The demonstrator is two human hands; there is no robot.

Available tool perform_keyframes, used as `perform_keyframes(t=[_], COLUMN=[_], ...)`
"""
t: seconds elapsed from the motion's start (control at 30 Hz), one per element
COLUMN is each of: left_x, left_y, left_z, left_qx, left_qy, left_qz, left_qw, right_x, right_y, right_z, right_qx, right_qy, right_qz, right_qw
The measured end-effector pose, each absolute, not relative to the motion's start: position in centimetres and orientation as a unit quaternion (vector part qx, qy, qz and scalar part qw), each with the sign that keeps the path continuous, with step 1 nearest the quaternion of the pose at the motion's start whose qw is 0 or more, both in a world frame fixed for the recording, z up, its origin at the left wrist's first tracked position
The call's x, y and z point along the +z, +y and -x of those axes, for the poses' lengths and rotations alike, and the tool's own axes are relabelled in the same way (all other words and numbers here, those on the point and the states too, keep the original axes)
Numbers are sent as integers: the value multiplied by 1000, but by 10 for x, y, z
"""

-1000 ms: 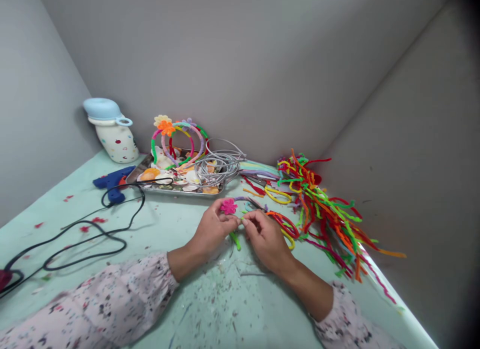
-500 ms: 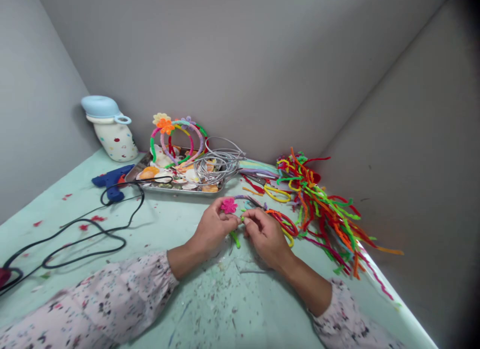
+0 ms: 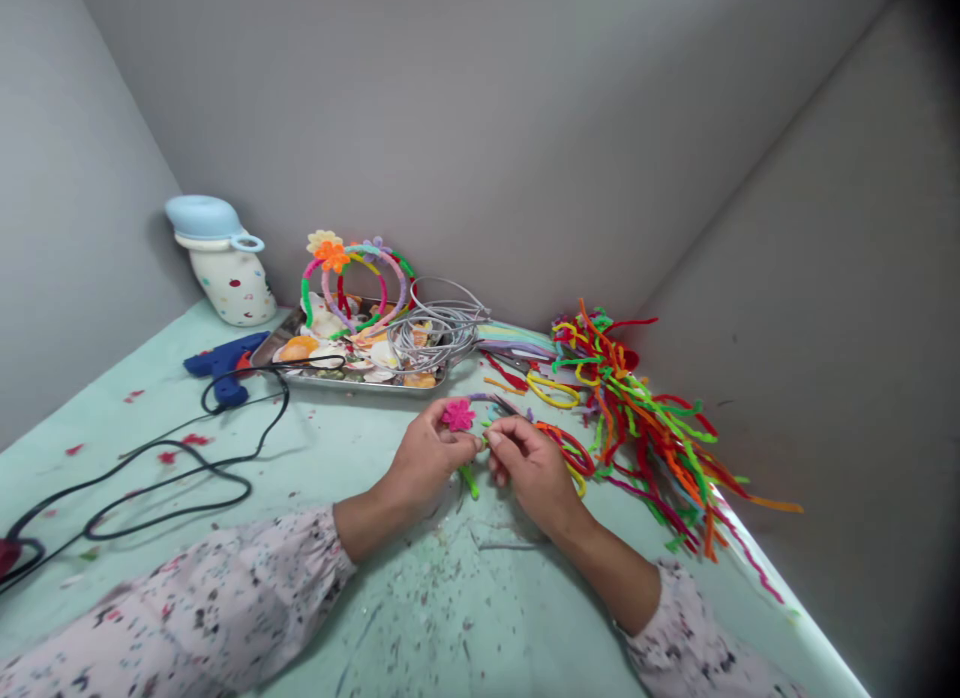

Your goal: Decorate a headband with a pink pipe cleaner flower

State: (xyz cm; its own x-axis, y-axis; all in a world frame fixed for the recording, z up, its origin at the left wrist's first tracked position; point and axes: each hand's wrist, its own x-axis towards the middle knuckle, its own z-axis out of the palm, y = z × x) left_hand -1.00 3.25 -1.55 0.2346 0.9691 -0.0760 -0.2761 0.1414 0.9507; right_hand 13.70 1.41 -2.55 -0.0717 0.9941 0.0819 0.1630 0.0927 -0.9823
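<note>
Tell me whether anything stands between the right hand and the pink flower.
A small green piece lies at the right hand's fingertips, on the side toward the pink flower. The left hand's fingertips sit just below that gap. Nothing else visible intervenes.

The right hand point(image 3: 532, 473) has turned slightly, its lower fingers point(image 3: 498, 469) now showing beneath the thumb.

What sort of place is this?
It looks like a handicraft workspace, though whether at home or in a workshop I can't tell. What seems to be a blue glue gun, a heap of colourful fuzzy stems and flower-topped hoops suggest it.
</note>
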Motion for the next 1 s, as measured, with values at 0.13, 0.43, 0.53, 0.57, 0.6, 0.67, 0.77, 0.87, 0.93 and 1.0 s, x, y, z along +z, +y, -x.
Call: perform_keyframes(t=[0.13,0.43,0.53,0.57,0.6,0.67,0.77,0.87,0.93,1.0], left_x=[-17,-15,-11,-10,-10,-10,-12,-14,-14,-12], left_y=[34,32,31,30,30,30,31,31,30,30], left_z=[9,11,11,12,12,11,11,11,11,11], left_qx=[490,500,486,481,476,472,471,476,482,483], left_qy=[368,390,393,393,393,395,395,398,401,400], left_qz=[-431,-410,-420,-425,-429,-436,-440,-442,-440,-436], left_qw=[662,656,658,659,659,656,654,648,643,645], right_x=[-21,-18,-19,-19,-20,-21,-21,-20,-18,-15], right_y=[16,17,16,16,15,15,14,14,15,15], right_z=[-138,-139,-138,-138,-137,-137,-137,-137,-138,-139], right_qx=[495,556,527,513,500,478,474,492,507,518], right_qy=[-564,-507,-527,-539,-549,-559,-558,-551,-547,-544], right_qz=[458,471,495,501,506,512,509,500,496,495], right_qw=[477,460,446,442,439,443,452,451,445,436])
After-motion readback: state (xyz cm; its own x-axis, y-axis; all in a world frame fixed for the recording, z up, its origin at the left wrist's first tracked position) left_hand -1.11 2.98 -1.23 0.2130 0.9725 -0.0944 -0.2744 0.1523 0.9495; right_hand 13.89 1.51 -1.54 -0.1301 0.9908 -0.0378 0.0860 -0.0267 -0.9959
